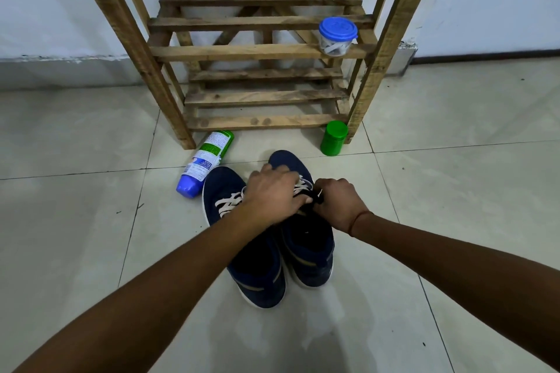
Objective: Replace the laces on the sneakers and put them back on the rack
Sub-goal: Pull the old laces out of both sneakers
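Laces on the right sneaker hide mostly beneath left hand and right hand.

The rack stands on the floor, backed against the wall. A lidded tub sits at the right end of the upper shelf in view. A small jar stands just beside the rack's front right leg. A bottle lies on its side near the front left leg. In front of the rack, the left sneaker and right sneaker sit side by side, toes toward it. The bottle is just beside the left one's toe. The left hand and right hand meet on top of the right sneaker.
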